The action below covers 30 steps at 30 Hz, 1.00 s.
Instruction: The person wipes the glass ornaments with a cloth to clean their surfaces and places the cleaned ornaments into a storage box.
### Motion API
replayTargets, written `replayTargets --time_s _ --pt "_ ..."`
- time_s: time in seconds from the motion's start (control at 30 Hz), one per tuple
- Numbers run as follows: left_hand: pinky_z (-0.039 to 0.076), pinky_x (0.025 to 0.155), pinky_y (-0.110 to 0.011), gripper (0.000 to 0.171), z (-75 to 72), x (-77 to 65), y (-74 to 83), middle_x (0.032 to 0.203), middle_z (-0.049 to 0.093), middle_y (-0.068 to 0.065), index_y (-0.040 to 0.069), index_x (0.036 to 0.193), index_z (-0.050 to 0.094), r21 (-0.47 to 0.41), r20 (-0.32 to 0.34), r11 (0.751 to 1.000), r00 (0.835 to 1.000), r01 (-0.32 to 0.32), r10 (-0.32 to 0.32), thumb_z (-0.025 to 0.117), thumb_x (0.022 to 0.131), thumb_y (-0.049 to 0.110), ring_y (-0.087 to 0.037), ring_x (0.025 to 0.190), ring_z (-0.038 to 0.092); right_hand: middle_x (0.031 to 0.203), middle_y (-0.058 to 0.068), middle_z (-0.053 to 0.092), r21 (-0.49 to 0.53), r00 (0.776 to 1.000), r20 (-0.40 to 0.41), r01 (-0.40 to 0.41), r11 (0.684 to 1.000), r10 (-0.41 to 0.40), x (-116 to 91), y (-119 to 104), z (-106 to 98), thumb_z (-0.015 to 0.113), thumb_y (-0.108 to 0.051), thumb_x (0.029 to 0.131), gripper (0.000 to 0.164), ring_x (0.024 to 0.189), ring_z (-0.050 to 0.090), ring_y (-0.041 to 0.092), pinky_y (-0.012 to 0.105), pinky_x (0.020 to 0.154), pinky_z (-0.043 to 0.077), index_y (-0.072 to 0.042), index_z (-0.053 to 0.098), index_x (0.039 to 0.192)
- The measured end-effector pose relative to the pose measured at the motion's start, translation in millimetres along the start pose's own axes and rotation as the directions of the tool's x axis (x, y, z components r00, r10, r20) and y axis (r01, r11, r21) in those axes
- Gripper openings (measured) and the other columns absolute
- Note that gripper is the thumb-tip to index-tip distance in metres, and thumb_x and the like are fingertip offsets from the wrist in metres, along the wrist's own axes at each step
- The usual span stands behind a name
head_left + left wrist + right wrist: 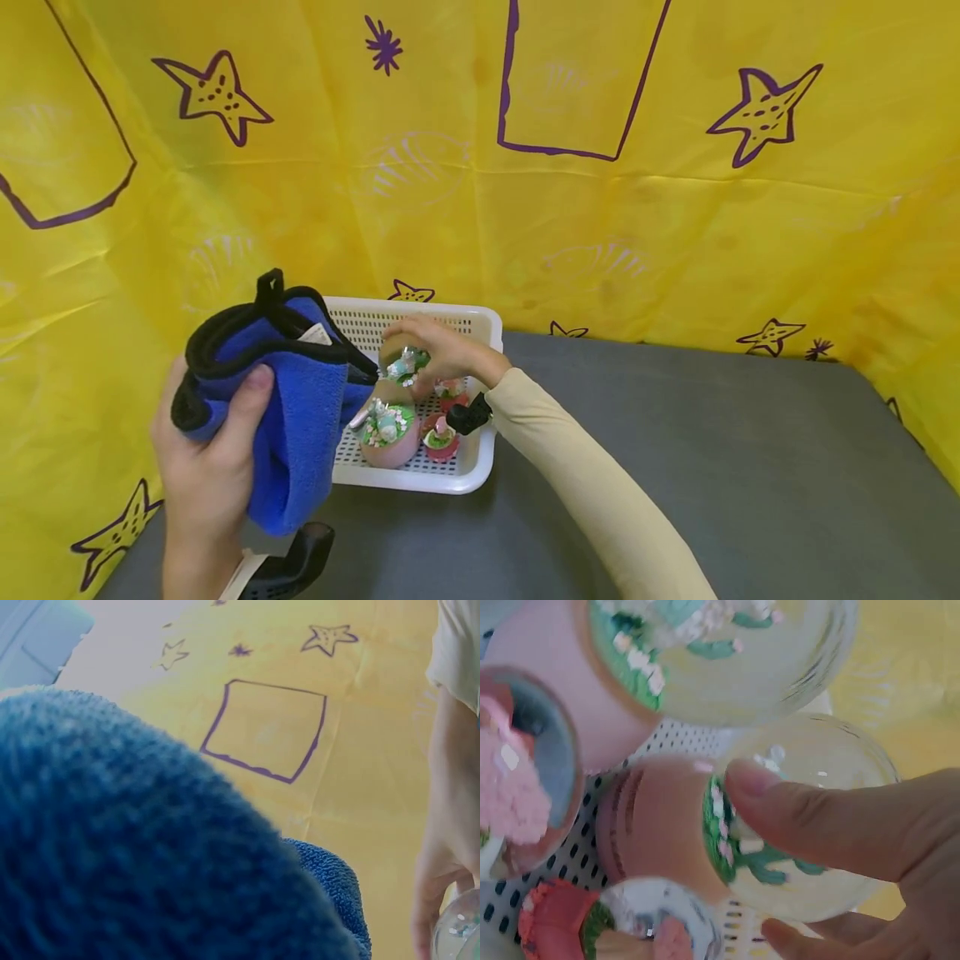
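Note:
My left hand grips a folded blue cloth with black edging, a black loop and a white tag. The cloth fills much of the left wrist view. Over the white basket, my right hand holds a snow globe by its clear dome, thumb on one side and fingers on the other. That globe has a pinkish base and green plants with small flowers inside. Close beside it in the basket is a similar larger snow globe. Two small red-based globes, one nearer me and one farther back, are at its right.
The perforated basket stands on a dark grey table, against a yellow cloth backdrop with purple starfish drawings. Black wrist mounts show at my left wrist and right wrist. The cloth overlaps the basket's left part in the head view.

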<state>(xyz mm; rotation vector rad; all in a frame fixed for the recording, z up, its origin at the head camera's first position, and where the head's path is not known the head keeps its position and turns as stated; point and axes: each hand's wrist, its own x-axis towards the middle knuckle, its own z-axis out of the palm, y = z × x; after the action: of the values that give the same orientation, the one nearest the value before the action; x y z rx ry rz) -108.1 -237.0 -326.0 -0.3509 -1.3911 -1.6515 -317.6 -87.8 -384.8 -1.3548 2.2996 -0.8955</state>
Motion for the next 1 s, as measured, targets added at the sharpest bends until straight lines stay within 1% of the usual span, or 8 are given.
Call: replayTargets --time_s 0.07,0.23,0.37,0.43,0.57,0.7,0.83,1.0 --pt "0.048 0.086 -0.025 0.03 1.1 -1.1 0.0 0.103 0.069 -0.013 -0.017 0.114 0.06 0.004 0.014 1.0 1.0 -0.001 0.001 0.059 0.084 -0.019 -0.022 0.093 0.06 0.155 0.009 0.038 -0.024 1.0 -0.005 -0.009 1.0 0.009 -1.1 0.5 0.9 0.082 0.005 0.071 0.088 0.144 0.035 0.025 0.044 0.119 0.031 -0.013 0.043 0.148" --pt "0.048 0.086 -0.025 0.03 6.0 -2.0 -1.1 0.103 0.069 -0.011 -0.017 0.114 0.06 0.016 0.058 1.0 0.998 -0.014 0.013 0.058 0.084 -0.02 -0.021 0.093 0.06 0.156 0.01 0.038 -0.05 0.998 -0.042 -0.047 0.998 0.045 -4.2 -0.7 3.3 0.081 0.001 0.075 0.089 0.145 0.035 0.026 0.043 0.118 0.033 -0.01 0.038 0.152" --pt "0.048 0.085 -0.024 0.03 10.2 -3.2 -0.9 0.103 0.069 -0.011 -0.017 0.114 0.06 0.036 0.093 0.999 0.996 -0.001 -0.002 0.059 0.084 -0.019 -0.02 0.092 0.06 0.159 0.011 0.034 -0.058 0.997 -0.049 -0.058 0.997 0.056 -7.5 -3.6 3.8 0.08 -0.002 0.078 0.089 0.147 0.031 0.026 0.042 0.12 0.031 -0.009 0.034 0.153" --pt "0.048 0.085 -0.024 0.03 10.9 -4.1 -0.4 0.102 0.069 -0.011 -0.017 0.114 0.06 0.035 0.096 0.999 0.995 0.007 -0.01 0.059 0.084 -0.019 -0.02 0.092 0.059 0.16 0.011 0.031 -0.049 0.997 -0.044 -0.064 0.997 0.062 -10.1 -5.0 3.1 0.078 -0.001 0.078 0.09 0.149 0.028 0.027 0.042 0.121 0.03 -0.01 0.032 0.154" --pt "0.047 0.084 -0.024 0.03 9.9 -5.7 0.7 0.103 0.068 -0.011 -0.017 0.114 0.06 0.013 0.081 1.0 0.996 0.022 -0.023 0.059 0.084 -0.019 -0.02 0.092 0.059 0.163 0.008 0.026 0.003 0.995 -0.049 -0.091 0.996 0.091 -17.7 -7.5 -0.1 0.077 -0.001 0.081 0.089 0.15 0.027 0.025 0.044 0.117 0.036 -0.014 0.03 0.155" --pt "0.047 0.085 -0.025 0.033 8.4 -7.3 2.3 0.105 0.068 -0.012 -0.017 0.117 0.059 0.004 0.082 0.999 0.996 0.047 -0.047 0.059 0.085 -0.019 -0.021 0.094 0.059 0.161 0.007 0.03 0.025 0.995 -0.051 -0.084 0.996 0.085 -27.3 -11.9 -3.4 0.078 -0.008 0.084 0.083 0.149 0.029 0.024 0.043 0.118 0.035 -0.013 0.034 0.154" --pt "0.047 0.086 -0.024 0.034 8.1 -9.0 1.7 0.107 0.068 -0.011 -0.016 0.119 0.058 0.015 0.144 0.999 0.988 0.046 -0.047 0.058 0.085 -0.02 -0.02 0.094 0.06 0.159 0.007 0.035 0.05 0.994 -0.085 -0.063 0.997 0.067 -38.5 -15.6 -4.8 0.08 -0.013 0.083 0.079 0.148 0.031 0.024 0.042 0.12 0.032 -0.011 0.039 0.151" --pt "0.047 0.087 -0.023 0.038 11.2 -11.9 0.6 0.111 0.069 -0.01 -0.015 0.123 0.057 0.043 0.222 0.999 0.975 0.023 -0.032 0.057 0.086 -0.02 -0.017 0.098 0.061 0.156 0.009 0.039 0.102 0.987 -0.16 -0.017 0.995 0.033 -53.6 -18.0 -7.6 0.076 -0.009 0.086 0.071 0.144 0.038 0.028 0.046 0.118 0.034 -0.009 0.041 0.149"
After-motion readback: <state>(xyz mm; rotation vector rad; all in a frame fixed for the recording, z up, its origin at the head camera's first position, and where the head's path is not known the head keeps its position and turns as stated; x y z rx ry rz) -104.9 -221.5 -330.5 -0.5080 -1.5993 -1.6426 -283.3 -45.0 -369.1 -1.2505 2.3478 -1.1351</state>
